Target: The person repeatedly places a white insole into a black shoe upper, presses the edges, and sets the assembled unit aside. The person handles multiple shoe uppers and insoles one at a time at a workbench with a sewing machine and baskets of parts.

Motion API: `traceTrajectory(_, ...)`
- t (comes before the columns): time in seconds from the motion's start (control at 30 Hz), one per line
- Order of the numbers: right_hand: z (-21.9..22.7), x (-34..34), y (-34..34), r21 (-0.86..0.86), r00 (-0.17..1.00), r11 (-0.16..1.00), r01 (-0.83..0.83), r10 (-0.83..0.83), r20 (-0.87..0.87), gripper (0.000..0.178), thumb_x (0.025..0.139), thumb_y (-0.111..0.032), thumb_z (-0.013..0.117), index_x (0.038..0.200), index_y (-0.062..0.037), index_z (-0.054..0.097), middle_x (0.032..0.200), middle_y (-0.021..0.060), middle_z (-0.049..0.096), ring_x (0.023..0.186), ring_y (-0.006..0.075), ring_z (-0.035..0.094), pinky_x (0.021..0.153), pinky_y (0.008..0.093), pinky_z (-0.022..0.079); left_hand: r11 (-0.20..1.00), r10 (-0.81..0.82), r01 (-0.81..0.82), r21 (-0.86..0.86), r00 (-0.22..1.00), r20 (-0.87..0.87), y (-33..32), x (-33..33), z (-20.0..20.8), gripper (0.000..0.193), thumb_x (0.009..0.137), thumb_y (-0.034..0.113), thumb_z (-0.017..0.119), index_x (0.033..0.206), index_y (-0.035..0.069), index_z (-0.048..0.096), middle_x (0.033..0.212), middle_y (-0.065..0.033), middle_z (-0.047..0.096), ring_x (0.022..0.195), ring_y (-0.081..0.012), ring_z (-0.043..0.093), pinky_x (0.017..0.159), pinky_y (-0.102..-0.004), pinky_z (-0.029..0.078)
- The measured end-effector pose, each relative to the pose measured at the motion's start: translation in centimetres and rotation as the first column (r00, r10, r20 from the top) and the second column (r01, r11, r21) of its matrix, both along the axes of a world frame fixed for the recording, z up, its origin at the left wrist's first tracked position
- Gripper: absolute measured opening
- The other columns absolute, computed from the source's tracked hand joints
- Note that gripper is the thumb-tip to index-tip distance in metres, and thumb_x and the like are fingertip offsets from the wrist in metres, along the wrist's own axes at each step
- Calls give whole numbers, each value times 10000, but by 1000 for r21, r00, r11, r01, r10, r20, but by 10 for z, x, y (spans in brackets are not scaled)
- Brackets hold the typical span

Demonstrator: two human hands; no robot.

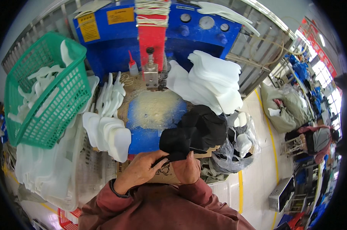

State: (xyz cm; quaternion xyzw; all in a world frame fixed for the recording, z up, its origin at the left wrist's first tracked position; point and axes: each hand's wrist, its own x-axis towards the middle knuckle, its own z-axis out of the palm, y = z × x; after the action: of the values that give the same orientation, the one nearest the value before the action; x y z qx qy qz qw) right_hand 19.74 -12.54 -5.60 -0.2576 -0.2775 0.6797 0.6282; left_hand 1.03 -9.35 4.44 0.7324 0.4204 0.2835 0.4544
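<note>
A floppy black piece (177, 156), like cut fabric or thin foam, is held between my two hands close to my body. My left hand (139, 171) pinches its left edge between thumb and fingers. My right hand (188, 169) grips its right edge, thumb up. Just beyond lies a heap of similar black pieces (206, 126), touching or overlapping the held one. In front of my hands is a blue plate (144, 141), partly covered with pale dust (156, 109). Above it hangs a metal machine head (151, 74) on a red column (152, 38).
White curved foam-like pieces are stacked at right (215, 78) and at left (108, 132). A green basket (68, 90) of white pieces stands far left. The blue machine body (104, 57) carries gauges; a red-tipped bottle (133, 68) stands beneath. A plastic bag (235, 163) hangs right. Another person (319, 142) sits farther right.
</note>
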Motion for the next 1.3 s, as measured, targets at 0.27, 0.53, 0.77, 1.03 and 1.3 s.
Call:
traceTrajectory(0.27,22,8,-2,-10,993,994,-113,113,30,732,1121,-542,217,1542,21,422,1522,182,510,1379,293,505,1184,421,383,966,-68,50,-254,996,-64,10,7,-11,203,1035,208,655,1081,10,654,836,-227,655,760,-419,654,661,-427,489)
traceTrajectory(0.53,-42,-8,55,281,663,909,-307,417,-622,918,1029,-771,216,1542,-50,463,1462,129,575,1295,306,578,1129,444,448,876,-65,167,452,970,-233,12,22,-14,305,846,94,765,1132,6,705,1048,-117,665,966,-325,671,837,-445,525)
traceTrajectory(0.77,-40,-22,93,-30,869,988,-150,118,-480,987,981,-823,323,1615,-69,376,1631,131,434,1422,291,486,1179,410,391,741,267,-63,668,941,-206,1,43,-12,382,788,82,767,1167,71,722,1014,-43,607,923,-260,617,852,-402,491)
traceTrajectory(1.03,-41,-29,111,9,887,985,-173,160,-434,957,979,-815,366,1558,-59,462,1542,113,537,1339,278,560,1128,384,443,689,264,-144,710,962,-61,20,46,-27,342,868,156,791,1183,53,703,912,-42,616,803,-224,650,690,-344,550)
traceTrajectory(1.3,-36,-40,119,-218,989,975,-42,9,-150,914,1010,-784,335,1519,-45,505,1474,106,596,1282,243,604,1110,358,466,799,279,-232,555,960,1,30,41,-35,260,840,5,741,1098,28,724,880,-99,646,791,-279,663,673,-371,555)
